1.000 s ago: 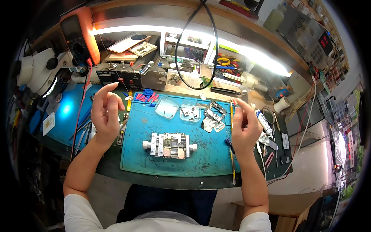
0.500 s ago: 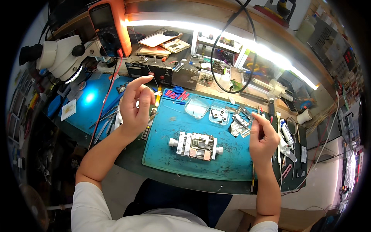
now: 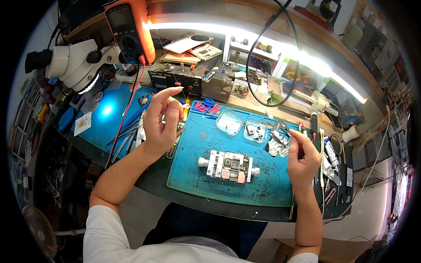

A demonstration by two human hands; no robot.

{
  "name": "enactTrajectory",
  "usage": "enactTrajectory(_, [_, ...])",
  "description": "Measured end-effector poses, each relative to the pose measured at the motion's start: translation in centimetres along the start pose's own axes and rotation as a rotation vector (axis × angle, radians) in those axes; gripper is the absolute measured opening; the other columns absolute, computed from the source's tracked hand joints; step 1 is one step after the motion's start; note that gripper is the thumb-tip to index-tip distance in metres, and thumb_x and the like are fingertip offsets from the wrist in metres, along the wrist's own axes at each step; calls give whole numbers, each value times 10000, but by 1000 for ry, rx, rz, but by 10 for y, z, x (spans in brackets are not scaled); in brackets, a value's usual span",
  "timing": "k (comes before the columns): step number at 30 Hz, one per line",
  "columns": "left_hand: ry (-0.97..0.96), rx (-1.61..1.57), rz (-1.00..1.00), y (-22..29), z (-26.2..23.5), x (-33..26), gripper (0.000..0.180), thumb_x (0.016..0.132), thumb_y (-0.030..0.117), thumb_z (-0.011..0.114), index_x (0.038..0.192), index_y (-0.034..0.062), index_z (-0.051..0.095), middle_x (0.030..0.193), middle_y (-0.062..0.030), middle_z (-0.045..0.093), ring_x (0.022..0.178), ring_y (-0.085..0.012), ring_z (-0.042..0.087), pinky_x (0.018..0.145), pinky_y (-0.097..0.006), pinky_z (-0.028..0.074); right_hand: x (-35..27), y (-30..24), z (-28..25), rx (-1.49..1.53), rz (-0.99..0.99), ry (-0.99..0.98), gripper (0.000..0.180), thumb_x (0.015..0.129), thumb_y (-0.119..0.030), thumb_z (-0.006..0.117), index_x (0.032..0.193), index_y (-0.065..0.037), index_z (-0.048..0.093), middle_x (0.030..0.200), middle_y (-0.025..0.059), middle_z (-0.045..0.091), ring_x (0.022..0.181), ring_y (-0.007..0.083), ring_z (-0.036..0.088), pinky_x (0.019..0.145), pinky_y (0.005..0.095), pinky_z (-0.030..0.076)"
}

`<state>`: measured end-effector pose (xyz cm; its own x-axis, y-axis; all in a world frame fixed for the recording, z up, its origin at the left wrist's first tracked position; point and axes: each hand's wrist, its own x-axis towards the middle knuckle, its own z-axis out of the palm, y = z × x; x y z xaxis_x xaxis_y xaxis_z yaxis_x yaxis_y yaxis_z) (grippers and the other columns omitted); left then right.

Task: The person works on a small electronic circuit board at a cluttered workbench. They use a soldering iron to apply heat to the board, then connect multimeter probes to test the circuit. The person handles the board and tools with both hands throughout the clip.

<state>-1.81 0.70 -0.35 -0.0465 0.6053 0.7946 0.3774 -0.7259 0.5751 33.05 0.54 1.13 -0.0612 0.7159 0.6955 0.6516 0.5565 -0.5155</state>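
My left hand (image 3: 162,120) is raised above the left side of the blue work mat (image 3: 193,175), its index finger stretched and its thumb apart, holding nothing that I can see. At the mat's right side my right hand (image 3: 303,160) is held up with its fingers loosely bent and a gap between thumb and index finger. Its index fingertip overlaps the edge of some thin metal phone parts (image 3: 280,136); whether it touches them I cannot tell. Between the hands lies a metal clamping fixture (image 3: 215,164) with white knobs, gripping a small circuit board (image 3: 234,163).
Two clear plastic trays (image 3: 230,122) sit at the mat's back, one with small dark chips. A microscope (image 3: 72,63) and orange multimeter (image 3: 129,35) stand back left. A black cable loop (image 3: 249,65) hangs overhead. Tweezers (image 3: 117,148) lie left; tools and a tube (image 3: 331,153) lie right.
The whole view has shifted slightly, so everything appears a little further right. Both hands keep nearly the same pose, and the fixture and parts stay where they were.
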Motion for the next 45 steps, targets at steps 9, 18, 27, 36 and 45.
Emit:
enactTrajectory(9, [-7, -6, -4, 0, -1, -1, 294, 1092, 60, 452, 1364, -19, 529, 792, -32, 562, 702, -72, 546, 654, -220, 453, 1, 0, 2, 6, 9, -1, 180, 937, 13, 687, 1094, -22, 767, 663, 20, 593, 540, 53, 474, 493, 240, 369])
enactTrajectory(18, [5, 8, 14, -1, -1, 0, 292, 1092, 54, 449, 1362, -21, 529, 792, -33, 566, 694, -71, 548, 646, -219, 453, 0, 1, 2, 19, 29, -16, 175, 938, 12, 687, 1093, -14, 765, 669, 22, 601, 547, 51, 480, 496, 238, 373])
enactTrajectory(27, [-3, 34, -1, 0, -2, 1, 295, 1089, 51, 446, 1361, -21, 535, 801, -30, 564, 703, -70, 550, 650, -221, 458, 2, -1, 1, 22, 26, -23, 191, 936, 12, 678, 1103, -19, 767, 685, 29, 626, 550, 55, 502, 509, 236, 398])
enactTrajectory(36, [2, 38, -21, 1, -2, -1, 296, 1096, 68, 441, 1362, -17, 537, 800, -26, 561, 707, -66, 546, 664, -221, 467, 2, 1, 1, 13, 39, -31, 187, 939, -3, 683, 1104, -26, 768, 662, 33, 616, 547, 63, 518, 514, 239, 416])
enactTrajectory(45, [-3, 24, -16, 0, -1, 0, 294, 1100, 70, 441, 1365, -17, 533, 804, -29, 561, 714, -68, 546, 667, -223, 467, 2, 0, 1, 3, 37, -30, 181, 947, -10, 680, 1104, -23, 768, 656, 28, 604, 546, 63, 507, 512, 241, 410])
